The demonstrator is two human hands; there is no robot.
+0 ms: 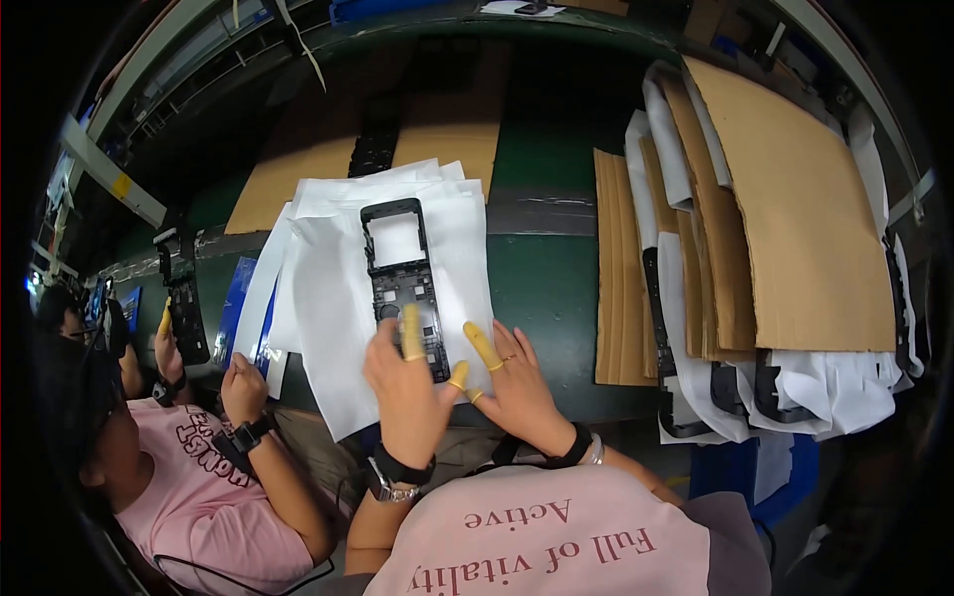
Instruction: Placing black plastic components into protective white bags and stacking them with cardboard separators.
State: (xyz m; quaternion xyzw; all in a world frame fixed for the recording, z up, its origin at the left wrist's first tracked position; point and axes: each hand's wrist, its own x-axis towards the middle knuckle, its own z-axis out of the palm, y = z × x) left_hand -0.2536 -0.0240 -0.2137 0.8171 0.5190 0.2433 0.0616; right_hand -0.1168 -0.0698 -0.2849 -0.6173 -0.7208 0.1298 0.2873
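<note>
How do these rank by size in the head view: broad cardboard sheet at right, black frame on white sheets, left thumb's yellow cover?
1. Broad cardboard sheet
2. Black frame
3. Yellow thumb cover

Black openwork frame (401, 270), flat, on white sheets (333, 298)

The device housing (399, 268) looks like matt black plastic; the white sheets (333, 328), smooth, paper-like; the cardboard panels (795, 219) at right, matt.
</note>
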